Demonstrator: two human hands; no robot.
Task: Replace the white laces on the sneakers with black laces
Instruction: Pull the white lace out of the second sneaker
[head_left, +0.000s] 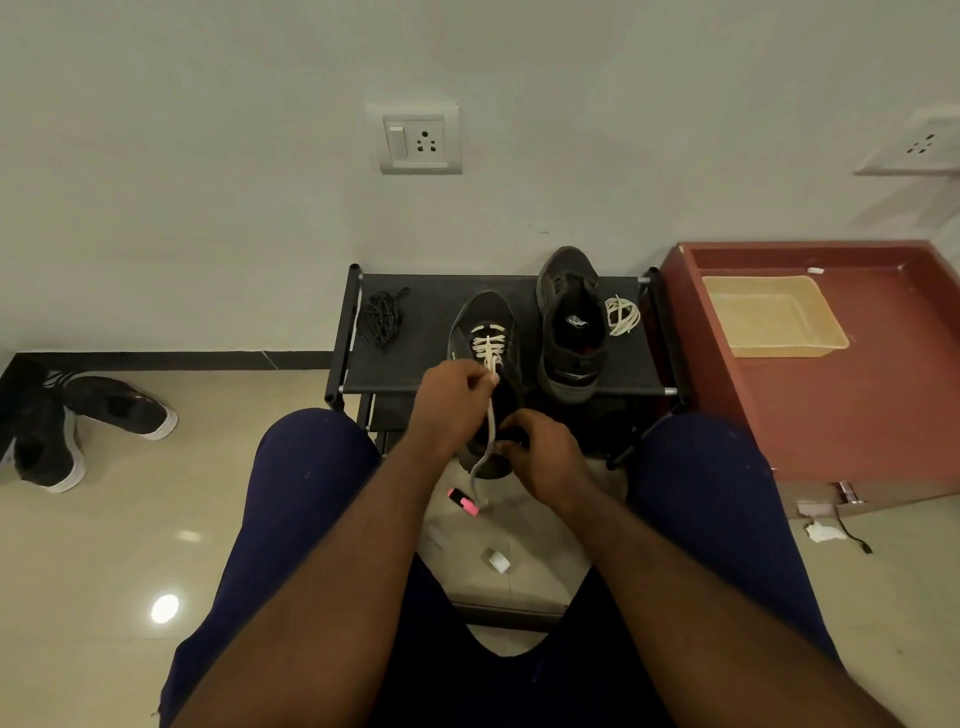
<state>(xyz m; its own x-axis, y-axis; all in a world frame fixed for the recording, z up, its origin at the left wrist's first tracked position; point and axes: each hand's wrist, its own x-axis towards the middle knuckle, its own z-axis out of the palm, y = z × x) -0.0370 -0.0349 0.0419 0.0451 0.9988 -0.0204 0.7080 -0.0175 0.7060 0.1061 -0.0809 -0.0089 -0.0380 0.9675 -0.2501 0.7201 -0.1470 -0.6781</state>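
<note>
Black sneaker (485, 314) lengthwise, toe toward the wall (208, 182).

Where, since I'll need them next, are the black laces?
Head view: the black laces lie at the left end of the rack, left of the white-laced sneaker.

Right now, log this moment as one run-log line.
left hand: pinches flat white lace | right hand: grips half-laced black sneaker heel | second black sneaker: unlaced | black lace bundle: on black fabric rack

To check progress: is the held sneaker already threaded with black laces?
No, the held sneaker shows white lace; black laces lie bundled on the rack.
</note>
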